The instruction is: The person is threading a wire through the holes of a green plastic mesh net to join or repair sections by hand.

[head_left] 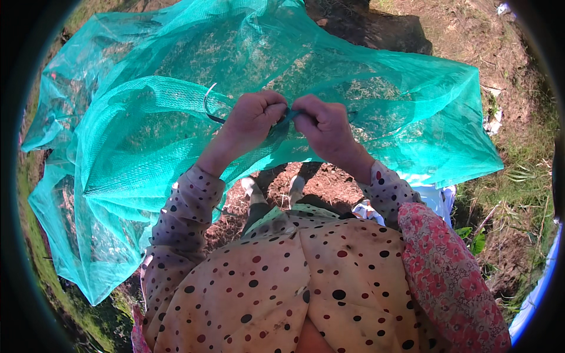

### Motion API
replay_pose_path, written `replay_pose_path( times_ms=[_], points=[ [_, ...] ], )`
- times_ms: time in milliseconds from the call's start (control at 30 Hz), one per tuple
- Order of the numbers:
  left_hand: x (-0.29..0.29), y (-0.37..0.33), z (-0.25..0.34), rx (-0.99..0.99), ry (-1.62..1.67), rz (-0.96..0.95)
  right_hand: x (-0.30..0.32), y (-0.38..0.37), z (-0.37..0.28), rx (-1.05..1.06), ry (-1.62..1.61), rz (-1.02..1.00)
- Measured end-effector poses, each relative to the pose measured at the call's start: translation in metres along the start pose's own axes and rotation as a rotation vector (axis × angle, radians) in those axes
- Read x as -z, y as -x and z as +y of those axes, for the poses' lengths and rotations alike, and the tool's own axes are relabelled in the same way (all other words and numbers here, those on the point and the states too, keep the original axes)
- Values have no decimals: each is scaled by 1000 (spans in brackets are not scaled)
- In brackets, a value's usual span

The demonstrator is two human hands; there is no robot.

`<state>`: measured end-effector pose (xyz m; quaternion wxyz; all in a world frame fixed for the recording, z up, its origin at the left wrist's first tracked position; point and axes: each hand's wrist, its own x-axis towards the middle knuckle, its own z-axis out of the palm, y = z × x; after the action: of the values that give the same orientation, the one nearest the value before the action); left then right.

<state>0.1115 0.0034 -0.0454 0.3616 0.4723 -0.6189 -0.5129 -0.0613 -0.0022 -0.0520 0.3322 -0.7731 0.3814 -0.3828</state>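
A large sheet of green mesh netting (141, 126) spreads out in front of me. Over its near edge my left hand (254, 117) is closed in a pinch around a thin dark strap (212, 115). The strap's loose end curls up shiny on the left of that hand. Close beside it, my right hand (322, 125) is also closed, its fingers pressed on the strap where a short teal-looking piece spans the small gap between both hands. A short dark end sticks out past the right hand. Whether the fingers also pinch some netting is hidden.
Bare brown soil (341, 179) lies under the netting's near edge, with my feet (253, 188) there. Grass (521, 188) and dry stalks cover the ground at the right. Some white and blue sheeting (435, 200) lies beside my right arm. A dark shadow falls beyond the net.
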Motion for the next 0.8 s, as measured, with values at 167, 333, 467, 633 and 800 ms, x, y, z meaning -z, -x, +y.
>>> replay_pose_path(
  times_ms=[167, 333, 467, 633, 800],
  points=[
    [-5, -1, -2, -101, -246, 69, 2, -1, -2, 12, 25, -28],
    [-15, 0, -8, -178, -189, 202, 10, -1, -5, -38, 74, -80],
    [-4, 1, 6, 254, 306, 83, 10, 0, -6, 10, 77, -40],
    [4, 1, 10, 329, 440, -27, 5, 1, -3, 77, 101, 16],
    [5, 1, 18, 299, 289, -71, 6, 0, -3, 120, 125, 31]
  ],
)
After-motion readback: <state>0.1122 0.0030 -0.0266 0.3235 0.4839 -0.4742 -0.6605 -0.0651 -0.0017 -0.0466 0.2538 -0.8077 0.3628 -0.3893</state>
